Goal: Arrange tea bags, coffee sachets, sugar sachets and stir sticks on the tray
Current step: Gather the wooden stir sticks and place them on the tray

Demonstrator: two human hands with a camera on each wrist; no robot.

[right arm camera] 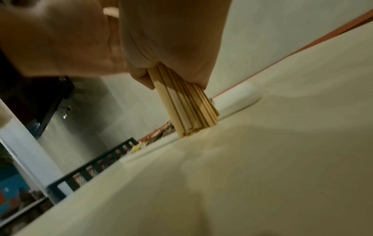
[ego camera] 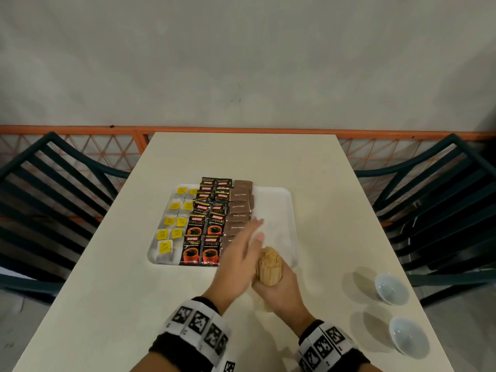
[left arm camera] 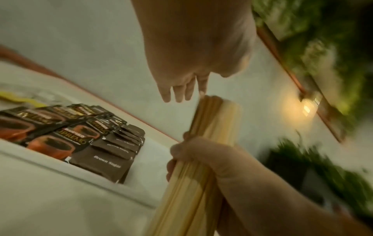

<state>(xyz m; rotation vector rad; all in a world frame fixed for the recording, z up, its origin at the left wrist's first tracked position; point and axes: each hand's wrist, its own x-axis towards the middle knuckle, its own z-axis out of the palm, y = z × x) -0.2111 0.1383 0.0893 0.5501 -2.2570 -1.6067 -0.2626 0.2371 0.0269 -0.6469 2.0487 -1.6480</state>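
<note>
A white tray (ego camera: 285, 210) lies mid-table. It holds tea bags with yellow tags (ego camera: 171, 226) on its left, black coffee sachets (ego camera: 206, 226) in the middle and brown sugar sachets (ego camera: 240, 205) beside them; its right part is bare. My right hand (ego camera: 279, 291) grips a bundle of wooden stir sticks (ego camera: 269, 267) upright at the tray's near right corner. The stick ends (right arm camera: 187, 111) stand on the table by the tray rim (right arm camera: 236, 97). My left hand (ego camera: 239, 253) is flat with straight fingers (left arm camera: 181, 91) against the bundle's top (left arm camera: 214, 111).
Two white cups (ego camera: 390, 288) (ego camera: 409, 338) stand on the cream table (ego camera: 241, 157) at the near right. Dark slatted chairs flank the table on the left (ego camera: 53, 197) and right (ego camera: 442, 205). An orange railing runs behind the far edge.
</note>
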